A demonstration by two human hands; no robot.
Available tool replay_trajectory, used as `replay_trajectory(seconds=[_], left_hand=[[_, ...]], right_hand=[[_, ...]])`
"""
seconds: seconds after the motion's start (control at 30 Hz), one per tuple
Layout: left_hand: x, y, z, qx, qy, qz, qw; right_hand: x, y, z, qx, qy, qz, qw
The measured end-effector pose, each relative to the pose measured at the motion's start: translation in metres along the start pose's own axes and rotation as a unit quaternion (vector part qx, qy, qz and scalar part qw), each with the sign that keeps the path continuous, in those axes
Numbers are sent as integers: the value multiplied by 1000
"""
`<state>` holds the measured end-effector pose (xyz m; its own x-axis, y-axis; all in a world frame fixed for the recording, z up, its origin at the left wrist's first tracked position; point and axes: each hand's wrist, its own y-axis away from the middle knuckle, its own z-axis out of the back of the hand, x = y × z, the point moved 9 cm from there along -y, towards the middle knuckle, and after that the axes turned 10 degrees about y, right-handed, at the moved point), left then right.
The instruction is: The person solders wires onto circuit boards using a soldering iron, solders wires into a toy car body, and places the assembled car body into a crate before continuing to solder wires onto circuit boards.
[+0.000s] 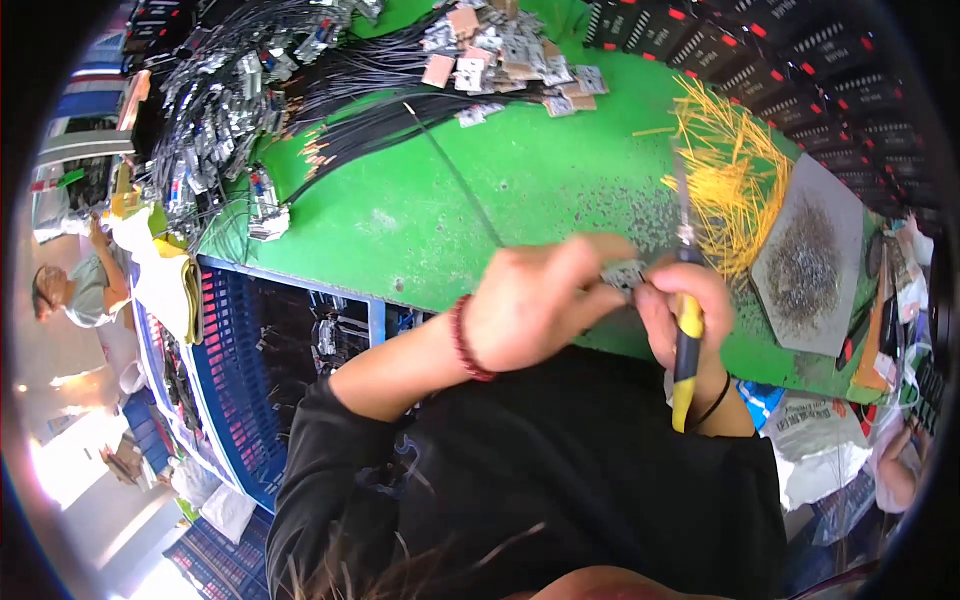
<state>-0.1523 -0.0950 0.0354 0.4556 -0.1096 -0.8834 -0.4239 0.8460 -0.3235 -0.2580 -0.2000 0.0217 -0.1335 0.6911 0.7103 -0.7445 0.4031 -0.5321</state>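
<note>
Close together over the near edge of the green table (400,240), my two hands meet at a small grey metal part (625,273). My left hand (555,300) is closed, its thumb and forefinger pinching this part. From beside that hand a black cable (455,175) runs up and left, ending in a copper-coloured tip. Held in my right hand (690,305) is what looks like a soldering iron (687,350), with a yellow and black handle and a metal shaft pointing away from me. The right thumb and forefinger also come up to the metal part, partly hiding it.
Black cables with metal ends (520,55) lie at the back, and a heap of them (215,130) fills the left. Thin yellow strips (735,180) are piled right, beside a grey plate (805,260) with dark grains. Black boxes (800,80) line the far right. Blue crates (235,390) stand lower left.
</note>
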Motion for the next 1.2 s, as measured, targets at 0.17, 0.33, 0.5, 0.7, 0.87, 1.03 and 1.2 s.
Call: replay_trajectory(seconds=[0.17,0.33,0.5,0.7,0.87,1.03,1.2], left_hand=[[20,27,62,-17,-218,10,976],[64,46,70,16,-291,28,956],[42,16,48,-9,-206,34,978],[29,-69,-77,130,-163,-59,976],[44,-118,-131,96,-286,-142,943],[44,-115,-120,94,-282,-128,946],[27,-105,-112,120,-296,-169,933]], right_hand=[[-35,8,-25,45,45,-110,992],[-30,13,-52,108,94,-53,988],[-29,14,18,-56,124,-30,990],[-68,59,113,-123,4,-189,974],[-83,112,181,-244,83,-252,933],[-84,153,233,-349,111,-218,905],[-105,135,243,-312,186,-241,900]])
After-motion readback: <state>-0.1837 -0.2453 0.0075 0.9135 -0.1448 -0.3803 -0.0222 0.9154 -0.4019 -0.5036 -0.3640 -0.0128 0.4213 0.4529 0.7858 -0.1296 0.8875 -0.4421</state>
